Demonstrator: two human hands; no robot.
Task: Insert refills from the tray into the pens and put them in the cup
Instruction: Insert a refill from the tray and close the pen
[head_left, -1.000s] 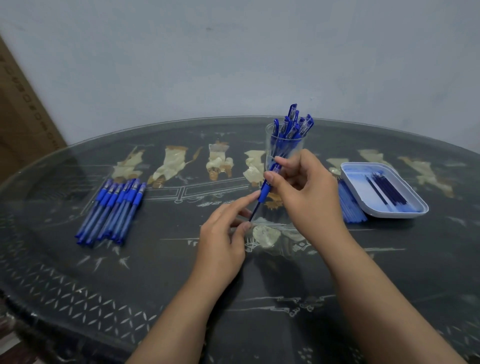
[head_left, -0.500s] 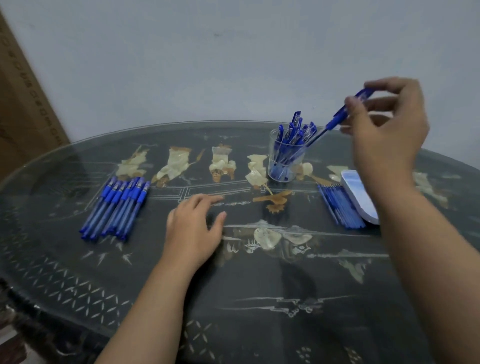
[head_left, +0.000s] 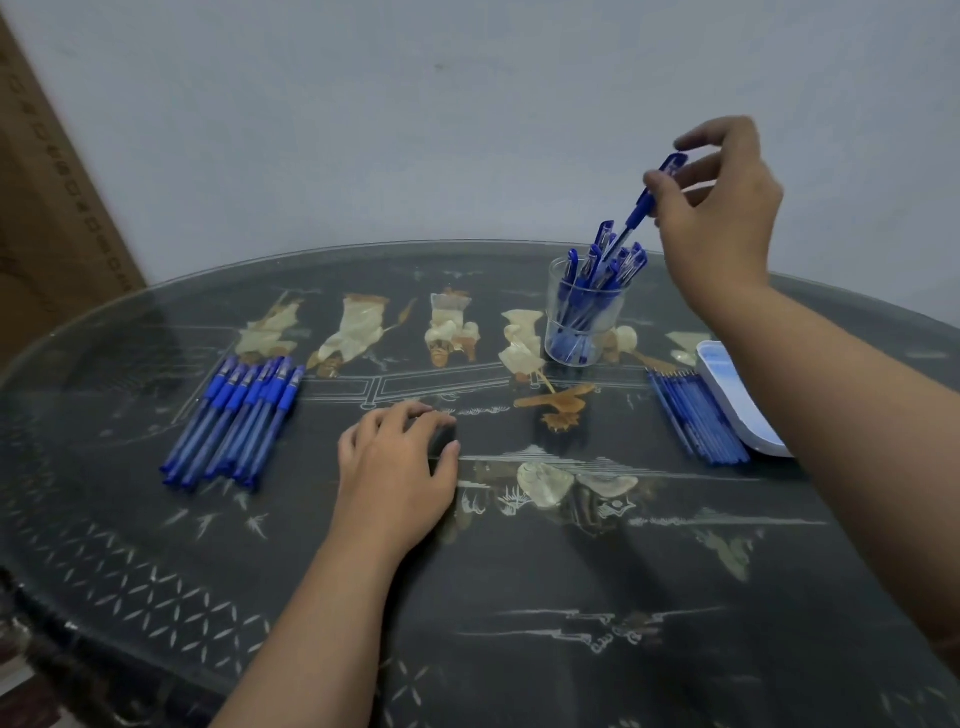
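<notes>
Head view: clear cup (head_left: 584, 322) packed with blue pens (head_left: 597, 275); tray (head_left: 727, 389) contents hidden

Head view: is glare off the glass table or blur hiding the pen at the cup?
Head view: dim, even light, no hard glare; the table shows only a pale sheen along its far rim. Head view: the pen and right hand look slightly soft but readable above the cup; the wide-angle lens bows the table edge.
</notes>
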